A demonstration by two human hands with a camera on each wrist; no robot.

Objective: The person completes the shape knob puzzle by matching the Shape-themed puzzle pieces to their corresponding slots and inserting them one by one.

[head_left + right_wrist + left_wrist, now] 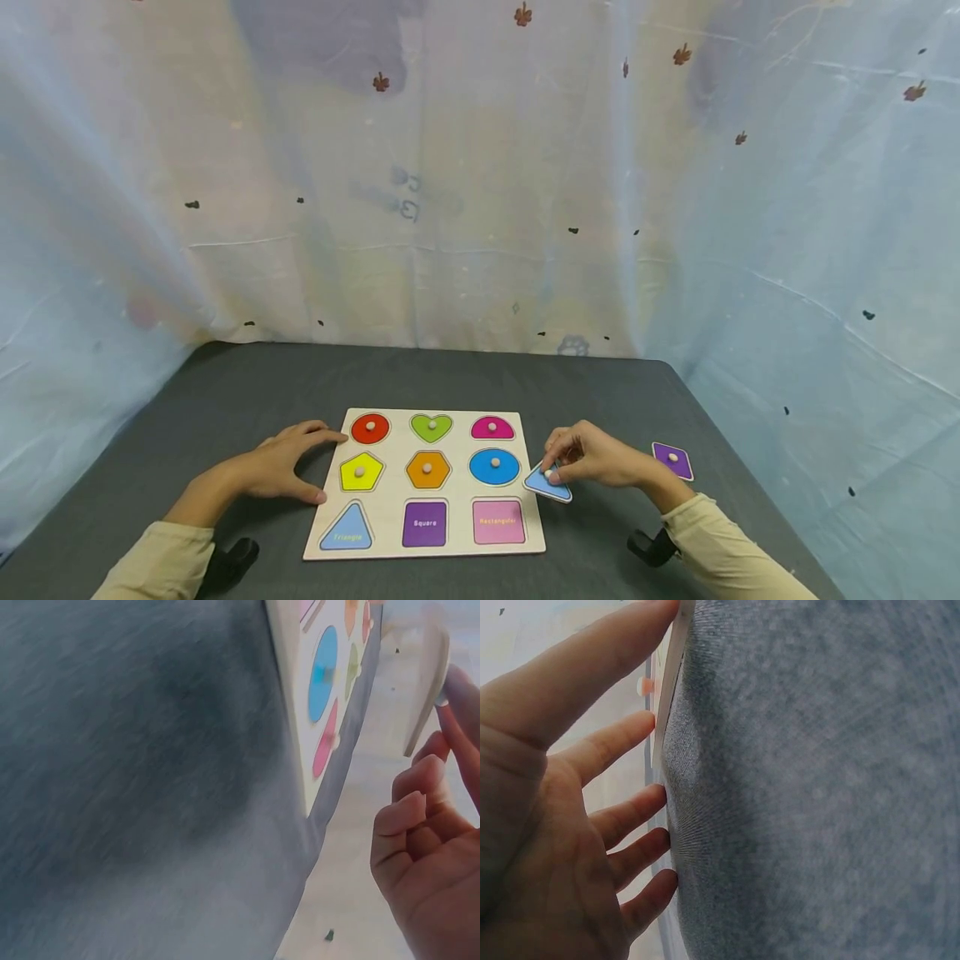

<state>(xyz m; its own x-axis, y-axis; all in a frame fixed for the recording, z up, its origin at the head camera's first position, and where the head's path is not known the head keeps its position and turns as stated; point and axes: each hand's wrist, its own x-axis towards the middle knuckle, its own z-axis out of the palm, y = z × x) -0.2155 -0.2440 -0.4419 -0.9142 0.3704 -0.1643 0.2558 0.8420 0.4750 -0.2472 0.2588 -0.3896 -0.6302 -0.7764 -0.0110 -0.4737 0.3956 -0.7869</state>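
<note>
A wooden shape puzzle board (533, 533) lies on the dark grey table (225, 400). Its top two rows hold knobbed pieces. The bottom row shows bare recesses labelled Triangle (347, 530), Square (424, 523) and Rectangular (498, 522). My right hand (581, 457) pinches the knob of a light blue piece (551, 487), tilted just off the board's right edge. In the right wrist view that piece (427, 682) hangs from the fingertips (456, 690). My left hand (281, 467) rests with spread fingers against the board's left edge (671, 675).
A purple square piece (672, 460) with a white knob lies on the table to the right of my right hand. A pale patterned curtain (480, 183) encloses the table at the back and sides. Dark wrist mounts (652, 546) sit near the front edge.
</note>
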